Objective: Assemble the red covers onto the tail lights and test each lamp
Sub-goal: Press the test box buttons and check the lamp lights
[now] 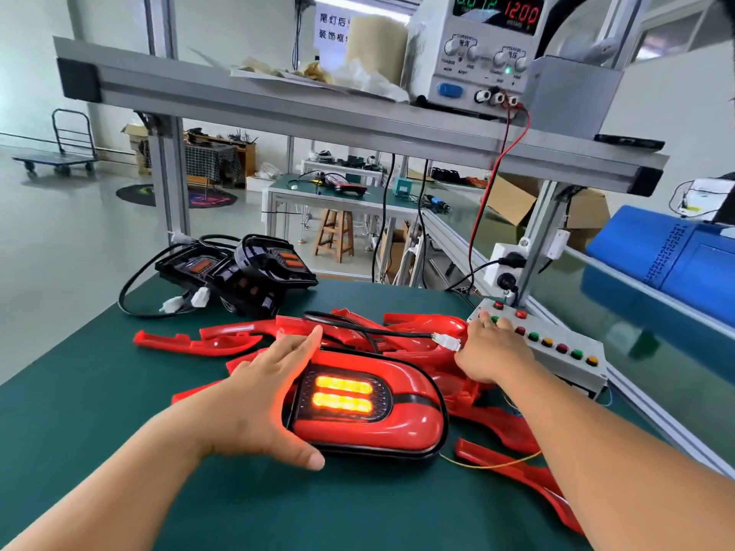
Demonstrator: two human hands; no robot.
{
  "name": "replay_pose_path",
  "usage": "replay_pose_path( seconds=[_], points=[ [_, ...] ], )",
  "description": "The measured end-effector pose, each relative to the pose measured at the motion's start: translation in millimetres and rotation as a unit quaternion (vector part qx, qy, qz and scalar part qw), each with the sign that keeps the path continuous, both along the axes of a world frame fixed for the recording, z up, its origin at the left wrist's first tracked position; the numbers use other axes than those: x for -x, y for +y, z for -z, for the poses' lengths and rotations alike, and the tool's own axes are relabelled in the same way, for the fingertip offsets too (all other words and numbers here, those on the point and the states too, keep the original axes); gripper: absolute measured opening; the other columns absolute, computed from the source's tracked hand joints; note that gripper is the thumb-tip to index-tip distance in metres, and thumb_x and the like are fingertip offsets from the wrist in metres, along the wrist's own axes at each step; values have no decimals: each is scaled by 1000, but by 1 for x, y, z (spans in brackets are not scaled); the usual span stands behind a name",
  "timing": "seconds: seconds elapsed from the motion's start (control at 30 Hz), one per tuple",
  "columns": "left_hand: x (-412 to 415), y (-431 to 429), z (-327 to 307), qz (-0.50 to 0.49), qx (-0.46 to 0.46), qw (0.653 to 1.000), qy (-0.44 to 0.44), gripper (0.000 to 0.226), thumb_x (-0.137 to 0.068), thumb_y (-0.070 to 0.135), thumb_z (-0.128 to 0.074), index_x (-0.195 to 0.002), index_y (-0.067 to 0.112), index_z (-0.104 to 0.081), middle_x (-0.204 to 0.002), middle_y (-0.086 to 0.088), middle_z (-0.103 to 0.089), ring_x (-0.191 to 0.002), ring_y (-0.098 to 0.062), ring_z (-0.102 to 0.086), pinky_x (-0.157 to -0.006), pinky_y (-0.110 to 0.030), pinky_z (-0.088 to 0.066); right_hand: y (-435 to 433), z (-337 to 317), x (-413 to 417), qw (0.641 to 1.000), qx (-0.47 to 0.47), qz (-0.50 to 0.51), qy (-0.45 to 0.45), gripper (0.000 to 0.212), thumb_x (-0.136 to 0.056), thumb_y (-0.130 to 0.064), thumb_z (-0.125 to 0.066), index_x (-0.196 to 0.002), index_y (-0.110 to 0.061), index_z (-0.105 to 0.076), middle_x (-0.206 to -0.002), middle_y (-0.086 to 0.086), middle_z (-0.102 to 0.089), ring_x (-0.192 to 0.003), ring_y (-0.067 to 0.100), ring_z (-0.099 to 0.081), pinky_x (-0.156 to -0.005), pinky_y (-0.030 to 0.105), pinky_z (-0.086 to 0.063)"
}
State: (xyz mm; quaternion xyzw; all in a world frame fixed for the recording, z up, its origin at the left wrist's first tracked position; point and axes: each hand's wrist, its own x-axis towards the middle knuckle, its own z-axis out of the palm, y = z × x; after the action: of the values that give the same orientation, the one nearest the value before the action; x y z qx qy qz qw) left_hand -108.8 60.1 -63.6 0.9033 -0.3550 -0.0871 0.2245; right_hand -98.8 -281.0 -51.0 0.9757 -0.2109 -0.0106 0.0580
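A tail light with its red cover (382, 415) fitted lies on the green mat in front of me, two amber bars lit inside it. My left hand (262, 395) rests against its left side, fingers straight along the top edge and thumb at the near corner. My right hand (491, 347) reaches onto the grey button box (557, 347), fingertips on its far-end buttons. The lamp's black cable and white connector (447, 340) run toward that hand. Loose red covers (199, 340) lie behind and to the right.
Two bare black tail lights (238, 272) with cables sit at the mat's far left. A power supply (481, 45) reading 12.00 stands on the aluminium shelf (278, 101) overhead, with red and black leads dropping to the bench. A blue case (668, 256) lies at right.
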Motion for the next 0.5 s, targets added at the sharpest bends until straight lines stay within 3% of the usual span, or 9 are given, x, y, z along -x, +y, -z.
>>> replay_pose_path(
  seconds=[0.1, 0.33, 0.5],
  points=[
    [0, -4, 2, 0, 1, 1000, -24, 141, -41, 87, -68, -125, 54, 41, -139, 41, 9, -144, -12, -8, -119, -39, -16, 1, -1, 0, 1000, -4, 5, 4, 70, -89, -30, -41, -153, -9, -20, -164, 6, -5, -145, 32, -15, -113, 44, -27],
    [-1, -5, 5, 7, 11, 999, -43, 139, -44, 86, -68, -126, 56, 41, -138, 42, 8, -139, 1, -8, -119, -33, -11, 1, 1, 0, 1000, -10, 8, -7, 71, -87, -30, -43, -152, -10, -23, -164, 5, -7, -144, 33, -17, -111, 44, -28],
    [-1, -6, 4, 5, 21, 998, -53, 136, -42, 87, -68, -126, 63, 36, -138, 40, 6, -144, -7, -7, -119, -37, -14, 1, 4, 2, 999, -25, 7, -22, 72, -86, -33, -44, -152, -12, -22, -164, 2, -7, -142, 33, -17, -111, 43, -28]
  ],
)
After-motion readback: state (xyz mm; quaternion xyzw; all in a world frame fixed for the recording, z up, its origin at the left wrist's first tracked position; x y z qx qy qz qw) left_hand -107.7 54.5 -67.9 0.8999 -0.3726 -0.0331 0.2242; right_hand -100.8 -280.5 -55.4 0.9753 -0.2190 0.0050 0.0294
